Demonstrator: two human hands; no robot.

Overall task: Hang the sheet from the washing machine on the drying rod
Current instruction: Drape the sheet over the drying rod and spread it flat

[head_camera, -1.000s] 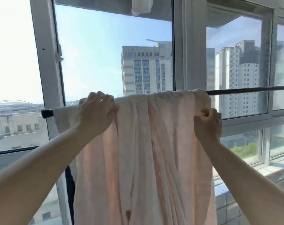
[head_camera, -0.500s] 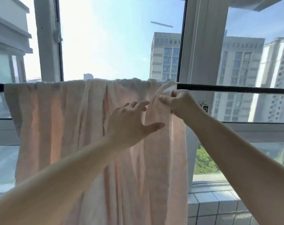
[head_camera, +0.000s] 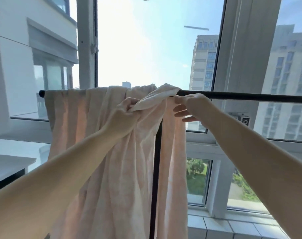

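Draped over the drying rod (head_camera: 241,97) near its left end: the sheet (head_camera: 112,161), pale pink, thin enough for daylight to glow through, falling in long loose folds below the frame. Soft and limp by the look of it, probably still damp, so likely heavier than it seems and inclined to cling and bunch rather than slide. Spread fairly flat toward the rod's left tip, but twisted into a thick rope-like wad at the right edge, just where bare rod begins. Left hand (head_camera: 125,112) clenched on the lower end of that wad, fingers curled round the cloth. Right hand (head_camera: 188,107) pinching the cloth's edge at the rod with thumb and forefinger, remaining fingers spread and loose. Best taken by the hem, pulled rightward along the free rod to open the bunch. Behind: window frame (head_camera: 240,66), tower blocks, tiled sill (head_camera: 233,228).
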